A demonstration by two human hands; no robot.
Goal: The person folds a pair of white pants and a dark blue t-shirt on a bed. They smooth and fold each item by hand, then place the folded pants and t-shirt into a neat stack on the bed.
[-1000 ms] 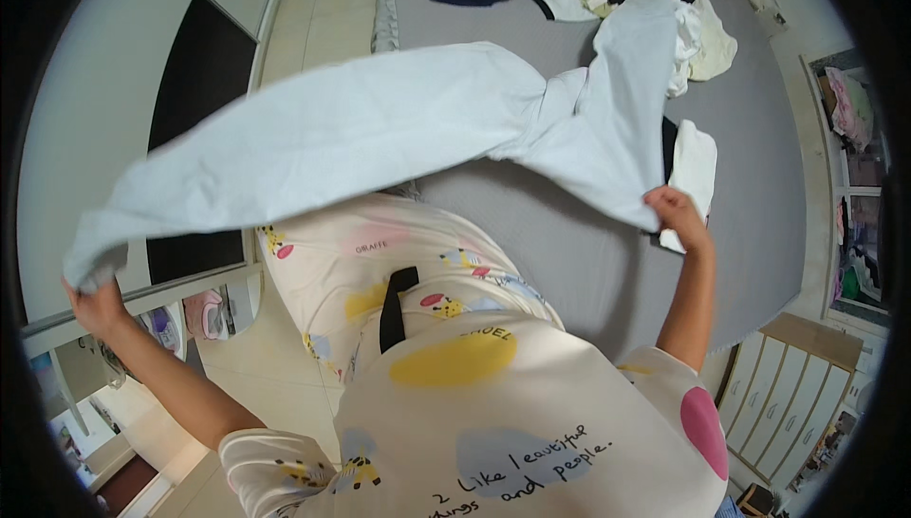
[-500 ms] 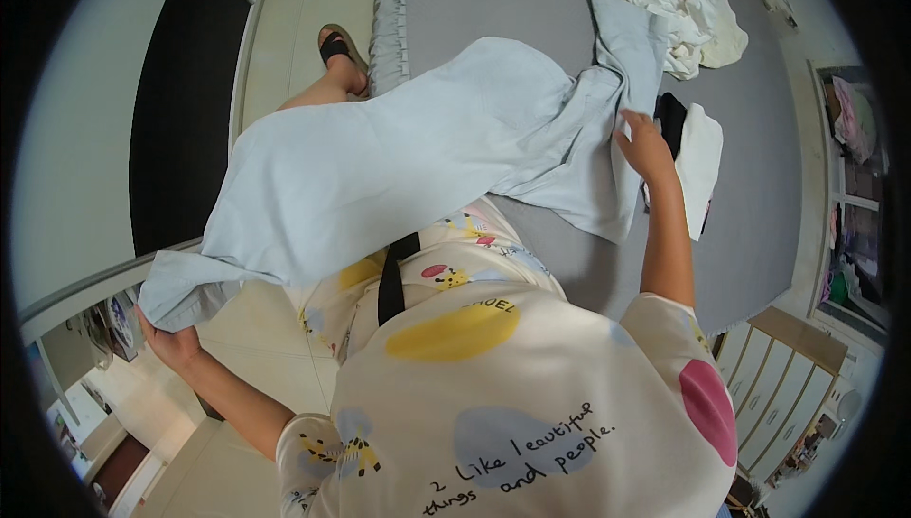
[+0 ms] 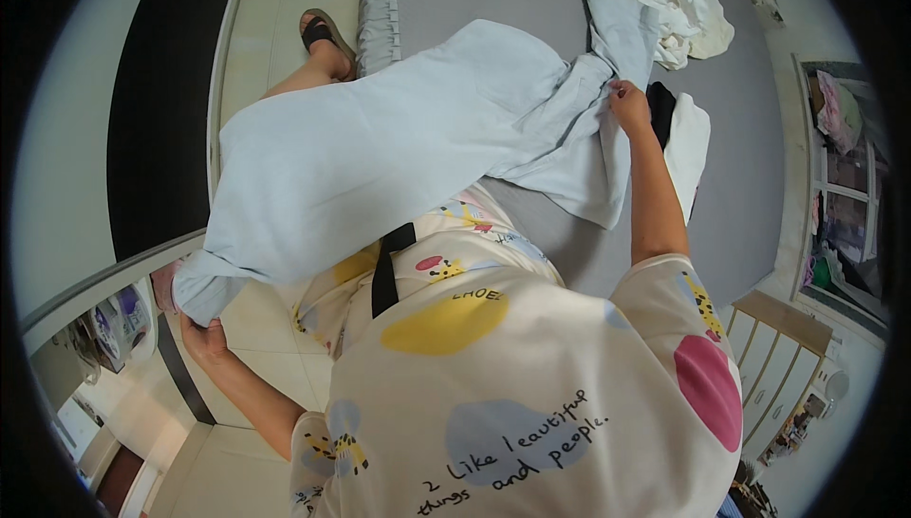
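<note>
A large light blue garment (image 3: 351, 157) stretches across in front of me, from the floor side at left onto the grey bed at right. Its exact kind is hard to tell among the folds. My left hand (image 3: 204, 336) grips its bunched left end, fingers partly hidden by the cloth. At the other end, my right hand (image 3: 629, 108) is closed with fingertips pinching a fold of the fabric. One narrow part of the garment runs on past that hand toward a heap of clothes; another part hangs toward me on the bed.
The grey bed (image 3: 740, 176) has a ruffled edge. On it lie a heap of white clothes (image 3: 683, 15), a folded white garment (image 3: 688, 138) and a black one (image 3: 659, 110). A sandalled foot (image 3: 327, 39) stands on the tiled floor. Shelves are at lower left, drawers (image 3: 778, 366) at lower right.
My right hand has moved slightly away from me and closed on the fabric. My left hand has shifted a little right and down with its end of the garment.
</note>
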